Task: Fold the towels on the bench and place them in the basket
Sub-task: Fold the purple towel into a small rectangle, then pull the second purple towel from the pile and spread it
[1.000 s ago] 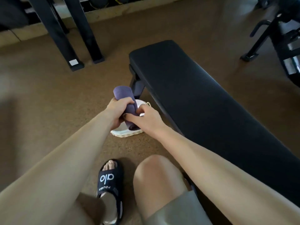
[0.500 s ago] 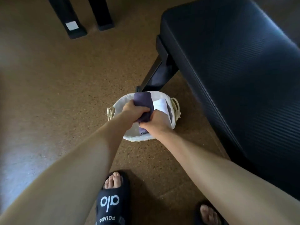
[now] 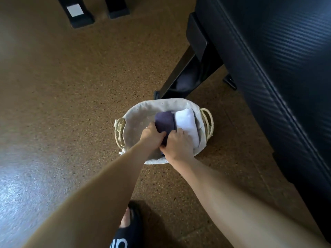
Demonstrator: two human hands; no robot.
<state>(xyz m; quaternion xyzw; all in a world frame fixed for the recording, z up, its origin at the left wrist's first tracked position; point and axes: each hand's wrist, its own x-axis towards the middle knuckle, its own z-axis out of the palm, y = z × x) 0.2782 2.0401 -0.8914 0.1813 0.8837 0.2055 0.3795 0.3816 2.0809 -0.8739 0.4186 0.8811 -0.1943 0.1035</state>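
Note:
A folded purple towel lies inside the cloth-lined oval basket on the floor, next to a folded white towel on its right. My left hand grips the purple towel's left side. From the near right edge, my right hand grips it too, fingers curled over it. The towel's near end is hidden under both hands. The black padded bench stands to the right with nothing on the part in view.
The basket has woven rope handles at both ends and sits by the bench's black leg. Two black rack feet stand at the far left. My foot in a black slide sandal is at the bottom. Speckled brown floor lies all around.
Both hands have carried the purple towel from above the basket down into it, beside the white towel. The view has tipped further down over the basket.

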